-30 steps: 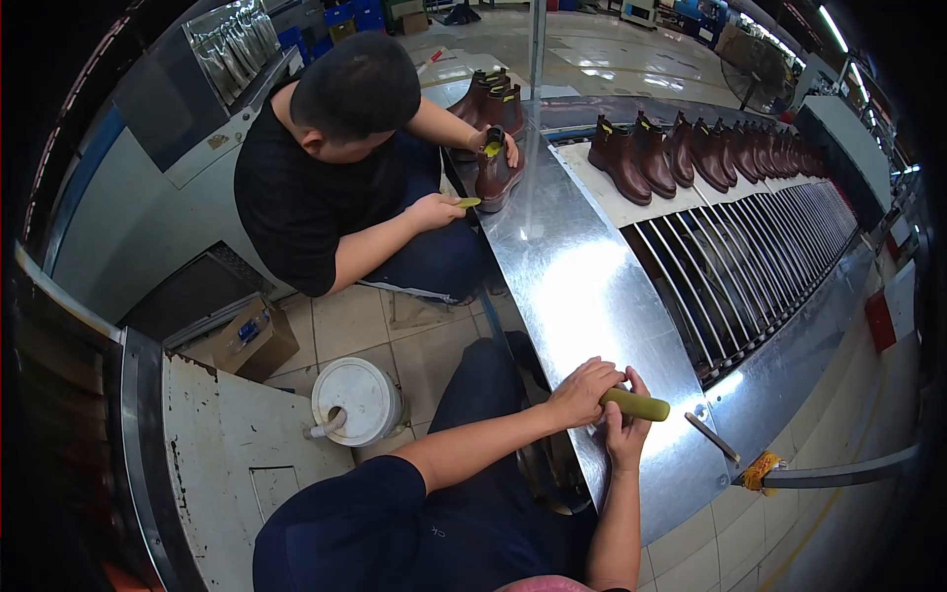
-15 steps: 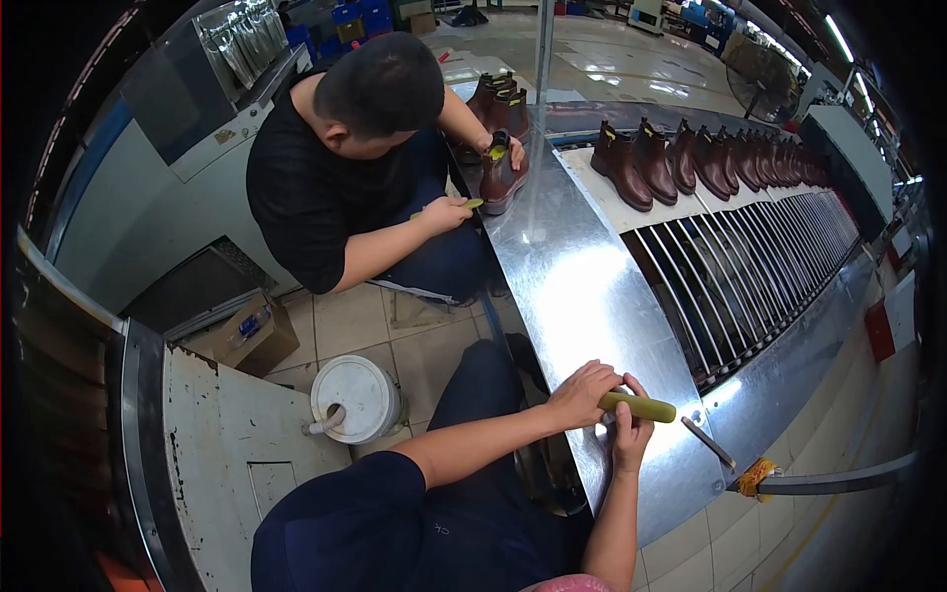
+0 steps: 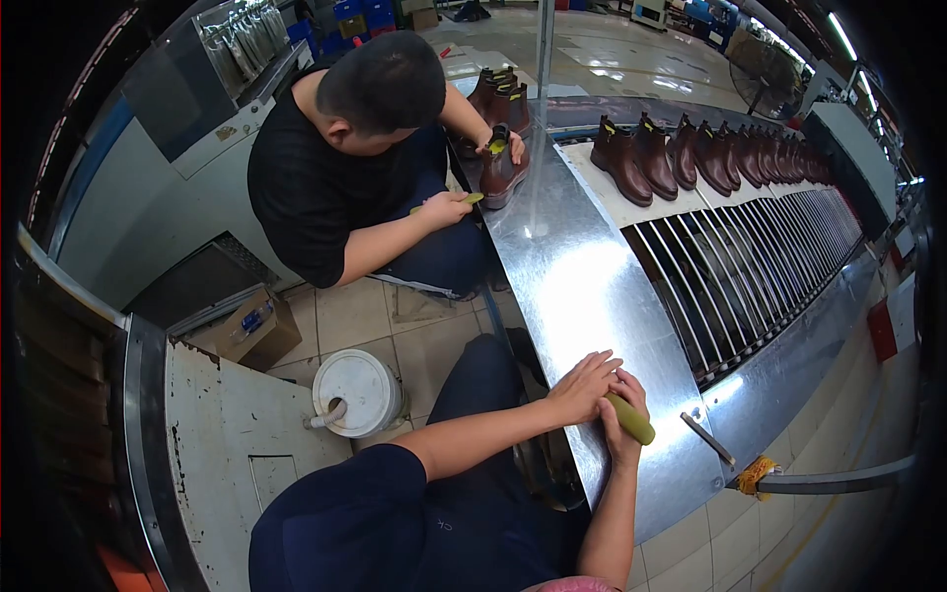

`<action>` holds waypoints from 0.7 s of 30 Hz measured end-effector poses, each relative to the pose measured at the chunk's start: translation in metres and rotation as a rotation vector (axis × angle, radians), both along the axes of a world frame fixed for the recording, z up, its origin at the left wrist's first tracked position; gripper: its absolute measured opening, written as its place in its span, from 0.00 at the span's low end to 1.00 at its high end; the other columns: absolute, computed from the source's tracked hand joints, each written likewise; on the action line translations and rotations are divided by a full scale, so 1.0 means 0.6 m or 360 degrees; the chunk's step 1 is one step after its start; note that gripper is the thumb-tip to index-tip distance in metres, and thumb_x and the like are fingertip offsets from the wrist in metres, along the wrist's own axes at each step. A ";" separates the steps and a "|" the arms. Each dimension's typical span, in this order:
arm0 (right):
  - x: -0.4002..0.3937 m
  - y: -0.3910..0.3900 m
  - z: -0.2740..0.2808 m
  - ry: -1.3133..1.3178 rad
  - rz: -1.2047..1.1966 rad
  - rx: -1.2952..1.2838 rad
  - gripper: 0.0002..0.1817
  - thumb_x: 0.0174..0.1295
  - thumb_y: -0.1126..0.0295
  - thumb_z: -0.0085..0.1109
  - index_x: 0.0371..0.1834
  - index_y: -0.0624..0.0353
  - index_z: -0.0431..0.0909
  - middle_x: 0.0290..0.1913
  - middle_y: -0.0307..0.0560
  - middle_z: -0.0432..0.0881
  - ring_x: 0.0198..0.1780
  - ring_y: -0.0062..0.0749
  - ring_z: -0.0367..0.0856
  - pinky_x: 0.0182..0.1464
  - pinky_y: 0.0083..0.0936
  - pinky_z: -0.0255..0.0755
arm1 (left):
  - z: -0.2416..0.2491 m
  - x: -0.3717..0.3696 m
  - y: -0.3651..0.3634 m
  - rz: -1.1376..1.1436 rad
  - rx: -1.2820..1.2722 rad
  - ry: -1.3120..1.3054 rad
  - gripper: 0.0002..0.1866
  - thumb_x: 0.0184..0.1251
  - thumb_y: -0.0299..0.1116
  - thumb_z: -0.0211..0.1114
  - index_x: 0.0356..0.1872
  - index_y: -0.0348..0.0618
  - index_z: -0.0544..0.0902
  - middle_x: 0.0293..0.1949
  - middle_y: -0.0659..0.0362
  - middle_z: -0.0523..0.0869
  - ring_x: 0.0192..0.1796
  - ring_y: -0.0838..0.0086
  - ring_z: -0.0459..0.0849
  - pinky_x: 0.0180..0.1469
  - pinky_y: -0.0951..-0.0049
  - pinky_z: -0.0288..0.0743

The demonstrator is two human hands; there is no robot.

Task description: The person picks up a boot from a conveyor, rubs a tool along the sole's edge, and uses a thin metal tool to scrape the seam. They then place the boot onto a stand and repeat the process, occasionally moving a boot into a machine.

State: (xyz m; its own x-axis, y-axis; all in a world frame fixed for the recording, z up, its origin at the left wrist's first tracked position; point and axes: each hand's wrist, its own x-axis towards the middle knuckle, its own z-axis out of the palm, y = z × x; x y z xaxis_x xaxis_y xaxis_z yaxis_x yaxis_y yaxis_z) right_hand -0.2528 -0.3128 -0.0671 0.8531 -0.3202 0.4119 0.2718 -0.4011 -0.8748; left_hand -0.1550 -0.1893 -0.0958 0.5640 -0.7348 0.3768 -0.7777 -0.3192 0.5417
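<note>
My right hand (image 3: 625,407) is closed around an olive-green bar with a rounded end (image 3: 632,419), held low over the metal tabletop (image 3: 572,296). Its far part is hidden by my hands. Lying against the right fingers is my left hand (image 3: 584,388), palm down with fingers stretched out; what is under its palm is hidden. A thin metal-edged strip (image 3: 707,440) rests on the metal to the right of my hands.
A co-worker (image 3: 340,158) on the left steadies a brown boot (image 3: 503,173) and holds a similar green piece. Brown boots (image 3: 624,168) line a white board beside a conveyor of metal rods (image 3: 730,276). A lidded white bucket (image 3: 355,393) stands on the floor. An upright post (image 3: 544,79) rises beyond.
The green bar has tilted and slid back toward my left hand, so less of it shows. My left fingers have straightened over the right ones. The co-worker has barely moved.
</note>
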 end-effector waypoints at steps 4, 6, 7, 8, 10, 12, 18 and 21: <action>0.006 0.003 -0.004 -0.0081 -0.0290 -0.0279 0.10 0.63 0.77 0.70 0.47 0.66 0.86 0.58 0.59 0.87 0.64 0.54 0.83 0.70 0.44 0.74 | 0.013 -0.007 0.000 0.0024 -0.0038 -0.0010 0.24 0.66 0.33 0.68 0.63 0.37 0.81 0.72 0.44 0.76 0.80 0.46 0.66 0.81 0.48 0.58; 0.004 -0.003 -0.011 0.0005 -0.0578 -0.0420 0.08 0.65 0.77 0.68 0.46 0.66 0.86 0.59 0.59 0.87 0.65 0.54 0.83 0.70 0.45 0.74 | 0.023 -0.008 -0.001 0.0032 -0.0053 0.0013 0.24 0.69 0.35 0.69 0.65 0.39 0.80 0.71 0.44 0.77 0.78 0.46 0.68 0.81 0.46 0.59; 0.005 0.000 -0.006 0.0018 -0.0615 -0.0346 0.08 0.69 0.76 0.63 0.48 0.68 0.86 0.59 0.60 0.87 0.65 0.56 0.82 0.69 0.46 0.74 | 0.023 -0.009 -0.001 0.0030 -0.0052 0.0013 0.25 0.70 0.36 0.69 0.65 0.39 0.80 0.71 0.44 0.77 0.78 0.46 0.68 0.81 0.46 0.59; 0.003 -0.002 -0.006 0.0004 -0.0532 -0.0214 0.09 0.70 0.75 0.63 0.49 0.68 0.86 0.59 0.60 0.87 0.66 0.57 0.82 0.70 0.46 0.74 | 0.024 -0.008 -0.001 0.0028 -0.0052 0.0010 0.25 0.71 0.37 0.70 0.65 0.40 0.80 0.71 0.45 0.77 0.78 0.46 0.68 0.81 0.46 0.59; -0.001 -0.008 -0.011 -0.0033 -0.0369 0.0050 0.12 0.73 0.73 0.61 0.52 0.70 0.85 0.60 0.60 0.87 0.67 0.59 0.81 0.71 0.47 0.73 | 0.028 -0.009 0.000 0.0032 -0.0062 0.0025 0.27 0.71 0.39 0.71 0.68 0.41 0.78 0.72 0.46 0.77 0.78 0.47 0.68 0.81 0.46 0.59; 0.000 -0.011 -0.021 -0.0005 -0.0519 -0.0302 0.19 0.78 0.65 0.57 0.60 0.71 0.84 0.65 0.60 0.85 0.72 0.59 0.77 0.75 0.49 0.68 | 0.031 -0.009 0.000 0.0030 -0.0050 0.0030 0.28 0.70 0.38 0.71 0.69 0.42 0.78 0.72 0.46 0.77 0.78 0.47 0.68 0.81 0.46 0.59; 0.003 -0.013 -0.023 -0.0053 -0.0419 -0.0146 0.25 0.79 0.59 0.55 0.67 0.70 0.79 0.71 0.63 0.79 0.78 0.63 0.69 0.79 0.51 0.61 | 0.040 -0.006 -0.001 -0.0017 -0.0030 0.0060 0.36 0.60 0.40 0.78 0.71 0.43 0.77 0.72 0.46 0.77 0.79 0.46 0.68 0.81 0.44 0.58; 0.005 -0.019 -0.025 -0.0034 -0.0390 -0.0266 0.31 0.80 0.50 0.53 0.68 0.70 0.79 0.72 0.64 0.78 0.79 0.65 0.67 0.80 0.53 0.59 | 0.039 0.001 0.004 -0.0049 -0.0039 0.0090 0.38 0.57 0.38 0.79 0.71 0.44 0.77 0.71 0.46 0.78 0.78 0.44 0.68 0.80 0.43 0.59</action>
State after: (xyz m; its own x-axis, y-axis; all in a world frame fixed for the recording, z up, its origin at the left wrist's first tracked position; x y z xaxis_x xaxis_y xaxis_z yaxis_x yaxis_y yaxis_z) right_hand -0.2497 -0.3244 -0.0822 0.7493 -0.4419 0.4933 0.1664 -0.5953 -0.7861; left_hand -0.1542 -0.1872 -0.0723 0.5621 -0.7431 0.3631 -0.7550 -0.2818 0.5921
